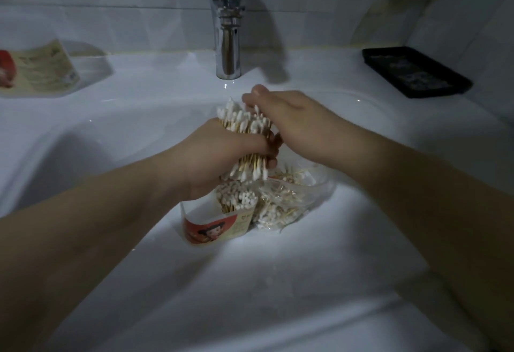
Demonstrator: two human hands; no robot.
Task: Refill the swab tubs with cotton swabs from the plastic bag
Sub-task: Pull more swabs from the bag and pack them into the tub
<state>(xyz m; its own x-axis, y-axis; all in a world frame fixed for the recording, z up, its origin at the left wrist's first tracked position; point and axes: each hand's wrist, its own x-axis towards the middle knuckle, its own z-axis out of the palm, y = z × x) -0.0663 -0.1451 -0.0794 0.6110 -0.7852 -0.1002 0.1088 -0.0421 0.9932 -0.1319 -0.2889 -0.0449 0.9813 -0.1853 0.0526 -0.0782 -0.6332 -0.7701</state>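
While the left hand (219, 157) grips a thick bundle of cotton swabs (244, 120) round its middle, the right hand (292, 118) curls over the bundle's upper tips, seemingly squaring them up. The bundle hangs just above an open swab tub (214, 229) with a red cartoon label, which stands in the white washbasin (306, 268) below the chrome faucet (226, 31). That tub already holds a block of upright swabs on its right side, while its left side looks bare, so it seems roughly half filled. Touching its right wall lies the clear plastic bag (289, 201), open and with plenty of loose swabs inside. A 2nd tub (41, 70) sits well apart on the basin's far left ledge; its contents cannot be made out. A black tray (414, 72) rests on the far right ledge. By this reading, the job is under way: 1 tub needs this bundle lowered in, and the other probably waits its turn.
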